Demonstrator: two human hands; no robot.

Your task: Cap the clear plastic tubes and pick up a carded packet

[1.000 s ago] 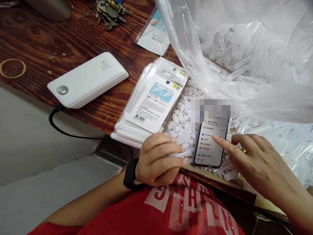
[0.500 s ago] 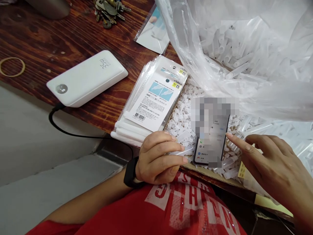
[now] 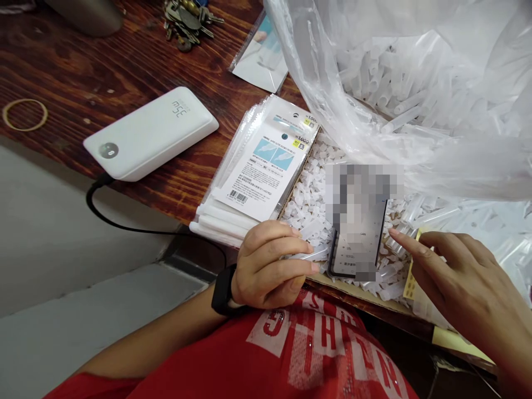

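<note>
A phone [image 3: 357, 249] with a lit screen, partly blurred out, lies on small white plastic pieces [image 3: 310, 194] in a shallow cardboard box. My right hand [image 3: 461, 277] is just right of the phone, its index finger stretched toward the phone's edge without touching it, and nothing shows in its grip. At the box's near left edge rests my left hand [image 3: 274, 266], fingers curled loosely with gaps between them. Its fingertips are by a clear tube [image 3: 316, 254] left of the phone; whether they touch it is unclear.
Packaged plastic bags [image 3: 257, 166] lie left of the box. Farther left are a white power bank [image 3: 152, 133] with a black cable, a rubber band [image 3: 25, 114] and keys [image 3: 189, 22]. A large clear bag of tubes [image 3: 399, 83] stands behind the phone.
The phone screen shows a different list. My right index finger has drawn slightly away from the phone. The left hand has hardly moved, and the view has shifted a little.
</note>
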